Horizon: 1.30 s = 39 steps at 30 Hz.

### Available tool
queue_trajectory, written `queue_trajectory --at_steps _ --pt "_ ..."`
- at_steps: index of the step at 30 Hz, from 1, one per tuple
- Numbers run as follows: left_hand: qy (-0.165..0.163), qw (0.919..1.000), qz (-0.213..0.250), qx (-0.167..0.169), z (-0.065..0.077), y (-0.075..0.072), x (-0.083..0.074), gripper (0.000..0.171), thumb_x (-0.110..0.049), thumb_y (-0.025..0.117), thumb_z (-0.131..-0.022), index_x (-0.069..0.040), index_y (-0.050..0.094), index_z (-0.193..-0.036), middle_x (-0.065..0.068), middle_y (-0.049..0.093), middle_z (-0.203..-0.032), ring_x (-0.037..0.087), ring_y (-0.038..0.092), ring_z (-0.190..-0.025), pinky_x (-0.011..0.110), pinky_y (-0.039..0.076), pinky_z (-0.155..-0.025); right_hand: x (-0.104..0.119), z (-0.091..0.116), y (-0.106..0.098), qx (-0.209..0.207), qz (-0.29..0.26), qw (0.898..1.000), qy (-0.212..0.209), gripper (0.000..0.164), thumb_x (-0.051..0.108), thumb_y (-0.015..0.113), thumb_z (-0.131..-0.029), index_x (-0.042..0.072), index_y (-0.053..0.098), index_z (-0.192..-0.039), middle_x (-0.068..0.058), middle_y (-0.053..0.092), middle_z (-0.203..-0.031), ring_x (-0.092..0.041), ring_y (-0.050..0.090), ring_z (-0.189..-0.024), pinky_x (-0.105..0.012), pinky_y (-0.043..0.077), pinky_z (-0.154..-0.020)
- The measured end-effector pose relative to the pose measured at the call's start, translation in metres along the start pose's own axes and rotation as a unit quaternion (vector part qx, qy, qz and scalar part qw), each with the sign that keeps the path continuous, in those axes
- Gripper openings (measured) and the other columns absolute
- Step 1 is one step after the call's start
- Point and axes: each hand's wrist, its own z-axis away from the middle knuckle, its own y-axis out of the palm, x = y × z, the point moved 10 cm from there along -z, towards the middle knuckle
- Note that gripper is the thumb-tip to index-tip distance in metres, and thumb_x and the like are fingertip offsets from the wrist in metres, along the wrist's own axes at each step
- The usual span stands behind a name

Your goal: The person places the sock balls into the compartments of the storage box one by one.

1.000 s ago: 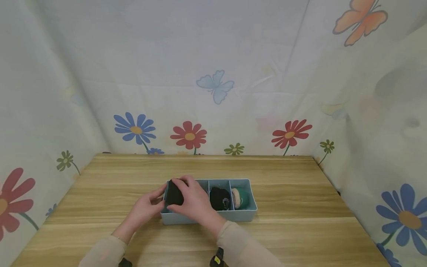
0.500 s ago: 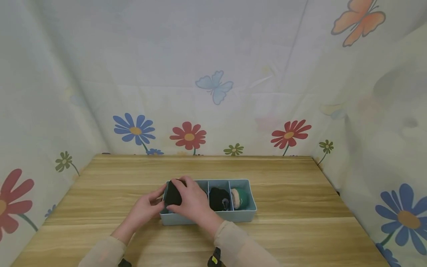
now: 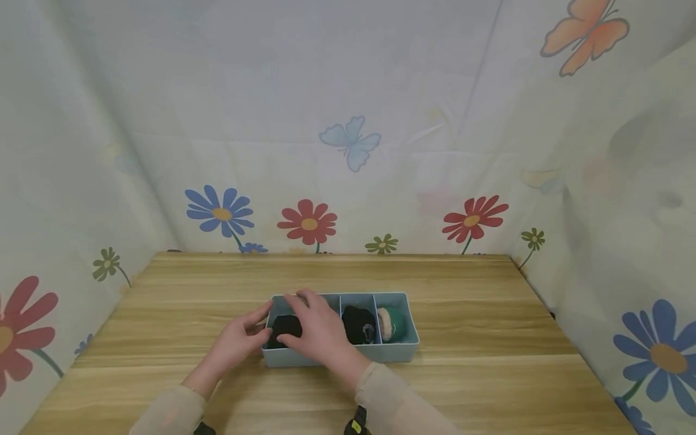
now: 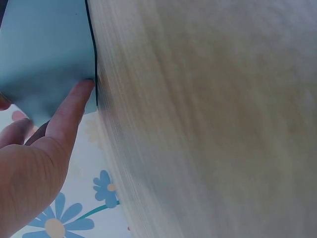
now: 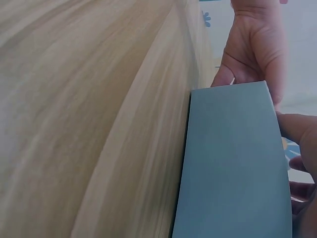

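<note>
A blue-grey divided storage box (image 3: 375, 352) lies lengthwise on the table. My left hand (image 3: 234, 341) holds its left end, with the thumb near the rim; in the left wrist view a finger (image 4: 72, 111) lies against the outer end wall. In the leftmost compartment sits a black rolled sock (image 3: 285, 328). Over it is my right hand (image 3: 321, 329), its fingers spread apart, the thumb at the sock's near side. The right hand covers most of the neighbouring compartment. In the right wrist view the long side wall (image 5: 233, 163) of the box hides the contents.
Farther right in the box are another black rolled sock (image 3: 359, 324) and a green rolled sock with a cream cuff (image 3: 393, 323), each in its own compartment. The wooden table (image 3: 462, 302) ends at a flowered cloth backdrop (image 3: 413, 181) behind and on both sides.
The black sock, gripped upright in my right hand before, now lies lower in the leftmost compartment. The right fingers have loosened and moved off it. My left hand stays at the box's end.
</note>
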Motion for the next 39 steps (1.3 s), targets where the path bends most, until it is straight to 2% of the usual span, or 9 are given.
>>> queue_trajectory --at_steps 10,20,34,39 --pt "-0.005 0.9999 -0.013 -0.008 0.000 -0.001 -0.001 0.060 -0.008 0.062 -0.096 -0.007 0.039 -0.152 0.024 0.036 -0.153 0.043 0.052 -0.125 0.032 0.058 -0.078 -0.005 0.017 -0.015 -0.027 0.008 0.999 -0.031 0.065 0.047 0.073 -0.087 0.020 0.053 -0.143 -0.003 0.056 -0.133 -0.020 0.052 -0.124 -0.035 0.054 -0.088" --pt "-0.011 0.9997 -0.020 -0.013 0.001 -0.001 -0.001 0.061 -0.010 0.063 -0.095 -0.008 0.040 -0.152 0.025 0.036 -0.152 0.043 0.053 -0.124 0.035 0.059 -0.078 -0.018 0.031 -0.027 -0.033 -0.019 0.999 -0.034 0.055 0.043 0.071 -0.090 0.020 0.059 -0.138 -0.001 0.062 -0.128 -0.018 0.057 -0.117 -0.035 0.052 -0.093" --pt "-0.010 0.9997 -0.020 -0.007 0.001 0.000 -0.001 0.062 -0.010 0.063 -0.096 -0.006 0.038 -0.152 0.025 0.034 -0.153 0.044 0.051 -0.126 0.036 0.059 -0.077 -0.042 0.047 -0.046 -0.051 -0.042 0.998 -0.013 0.052 0.038 0.073 -0.090 0.016 0.061 -0.136 -0.002 0.064 -0.128 -0.021 0.057 -0.119 -0.040 0.049 -0.098" --pt "-0.007 0.9993 -0.035 -0.006 0.001 -0.001 -0.002 0.061 -0.011 0.063 -0.096 -0.007 0.039 -0.152 0.025 0.035 -0.153 0.043 0.053 -0.124 0.036 0.059 -0.078 -0.052 0.054 -0.055 -0.057 -0.051 0.997 0.001 0.052 0.036 0.074 -0.090 0.015 0.061 -0.135 -0.002 0.064 -0.128 -0.022 0.057 -0.119 -0.040 0.050 -0.097"
